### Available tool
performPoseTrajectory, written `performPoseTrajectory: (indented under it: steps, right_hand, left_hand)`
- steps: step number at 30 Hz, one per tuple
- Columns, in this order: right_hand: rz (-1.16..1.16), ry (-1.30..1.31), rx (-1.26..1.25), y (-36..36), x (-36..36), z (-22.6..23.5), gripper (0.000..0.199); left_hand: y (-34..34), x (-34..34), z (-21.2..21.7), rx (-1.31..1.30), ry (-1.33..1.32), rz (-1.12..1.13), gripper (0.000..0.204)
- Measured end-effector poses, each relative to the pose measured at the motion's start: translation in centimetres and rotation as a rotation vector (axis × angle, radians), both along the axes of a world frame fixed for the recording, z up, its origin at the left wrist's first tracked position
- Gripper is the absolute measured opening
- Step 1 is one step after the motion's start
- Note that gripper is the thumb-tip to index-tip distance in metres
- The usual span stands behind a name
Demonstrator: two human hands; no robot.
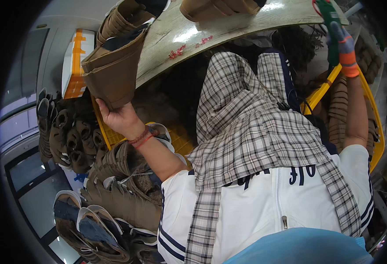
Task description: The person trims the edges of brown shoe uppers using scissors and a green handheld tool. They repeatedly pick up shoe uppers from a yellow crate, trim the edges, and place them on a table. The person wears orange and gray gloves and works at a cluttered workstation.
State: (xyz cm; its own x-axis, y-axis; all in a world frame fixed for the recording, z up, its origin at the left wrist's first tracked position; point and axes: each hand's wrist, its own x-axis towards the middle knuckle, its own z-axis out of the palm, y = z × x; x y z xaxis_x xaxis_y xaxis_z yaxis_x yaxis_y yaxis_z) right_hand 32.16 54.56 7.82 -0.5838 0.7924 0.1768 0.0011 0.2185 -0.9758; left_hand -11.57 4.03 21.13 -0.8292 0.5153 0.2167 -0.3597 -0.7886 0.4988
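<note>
At the left end of the table, my bare left hand grips the lower end of a brown shoe upper. Dark lining shows at its top edge. More brown uppers, nested in a stack, lie just beyond it on the table. Far off to the right, my right hand wears a grey glove with an orange cuff. Its fingers are closed around a long green tool whose kind I cannot make out; something red shows near its far end.
The curved, light table bears other brown uppers at its far edge. Bundles of uppers crowd the left side by a yellow crate. A yellow basket with more uppers stands right. A taped white box is far left.
</note>
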Motion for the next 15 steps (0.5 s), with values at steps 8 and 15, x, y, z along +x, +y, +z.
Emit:
performPoseTrajectory:
  steps: [8,15]
  right_hand:
    - [-0.375,-0.579,0.992,-8.0,-11.8,3.2,0.048]
    - [-0.005,-0.106,0.973,-13.2,-12.0,9.1,0.053]
  left_hand:
    - [-1.4,-1.0,-2.0,0.179,-0.085,-0.287,0.042]
    - [1.5,2.7,-3.7,0.054,-0.263,-0.146,0.038]
